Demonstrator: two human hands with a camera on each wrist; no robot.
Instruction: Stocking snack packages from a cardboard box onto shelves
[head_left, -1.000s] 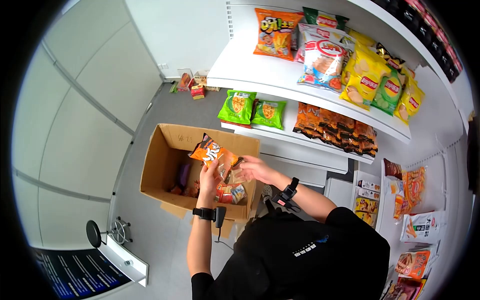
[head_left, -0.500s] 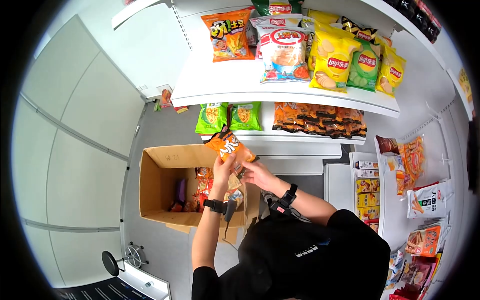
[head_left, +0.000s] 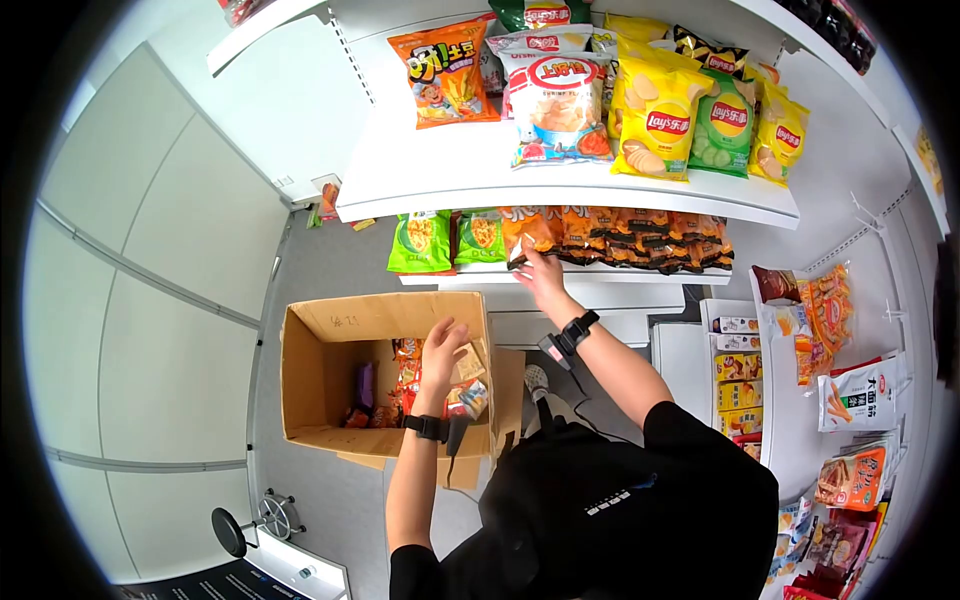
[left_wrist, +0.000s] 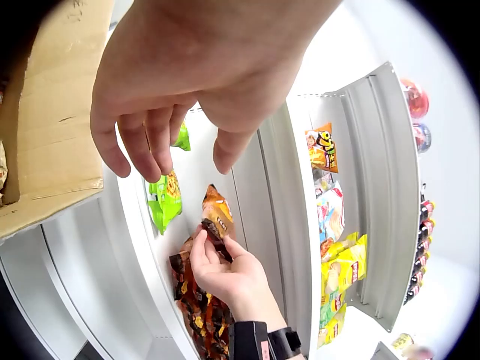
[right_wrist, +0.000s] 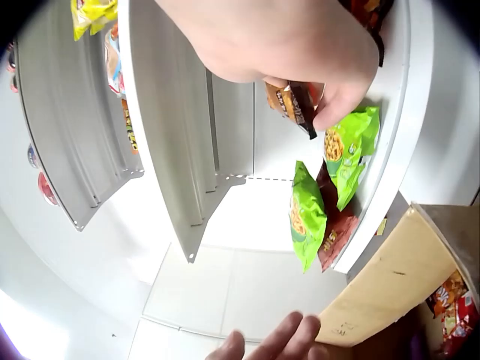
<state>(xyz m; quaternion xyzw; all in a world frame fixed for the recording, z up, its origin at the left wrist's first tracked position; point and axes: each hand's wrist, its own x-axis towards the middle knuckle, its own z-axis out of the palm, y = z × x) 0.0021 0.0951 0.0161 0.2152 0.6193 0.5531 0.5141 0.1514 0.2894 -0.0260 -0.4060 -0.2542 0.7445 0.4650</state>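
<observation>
My right hand reaches onto the lower shelf and pinches an orange-and-black snack bag by its near end. In the left wrist view this bag stands between thumb and fingers, beside several similar orange snack bags. On its other side is a green snack bag, with a second green bag beyond. My left hand hovers over the cardboard box, holding nothing, its fingers loosely bent. Inside the box lie orange and red snack packets and a purple packet.
Above the hands juts an upper shelf bearing chip bags, among them a yellow bag and a white bag. To the right stands another rack with small boxes and hanging bags. A wheeled stool is at lower left.
Both hands held the orange snack bag over the box earlier. The left hand has let go of it, and the right hand has carried it forward to the lower shelf. The head view has shifted.
</observation>
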